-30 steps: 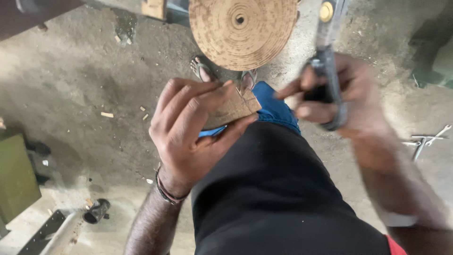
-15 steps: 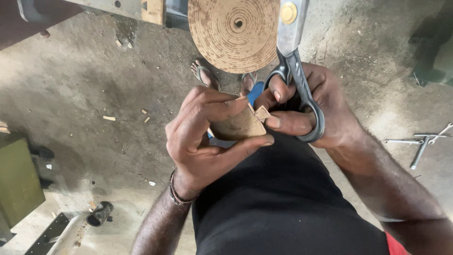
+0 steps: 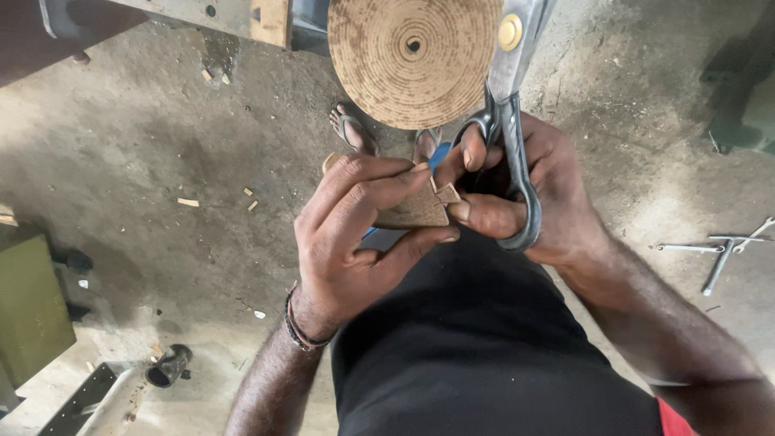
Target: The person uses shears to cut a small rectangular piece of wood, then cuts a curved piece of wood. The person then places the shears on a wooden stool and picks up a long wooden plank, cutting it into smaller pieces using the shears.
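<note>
My left hand (image 3: 355, 234) pinches a flat brown piece of card-like material (image 3: 416, 211) between thumb and fingers, over my black-clad lap. My right hand (image 3: 525, 198) holds large metal scissors (image 3: 508, 105) with fingers through the handle loops, blades pointing up and away. The thumb and forefinger of that hand also touch a small tab at the piece's right corner. Something blue (image 3: 440, 153) shows just behind the piece. A big coiled roll of brown strip (image 3: 413, 56) hangs right above both hands.
My sandalled feet (image 3: 353, 129) stand on a dusty concrete floor strewn with small offcuts (image 3: 188, 202). A wooden bench edge (image 3: 242, 16) runs along the top left. Metal tools (image 3: 718, 250) lie at right, a green box (image 3: 28, 307) and pipe (image 3: 165, 367) at lower left.
My right hand has come in from the right with the scissors and met the left hand. Its fingers now touch the piece's corner.
</note>
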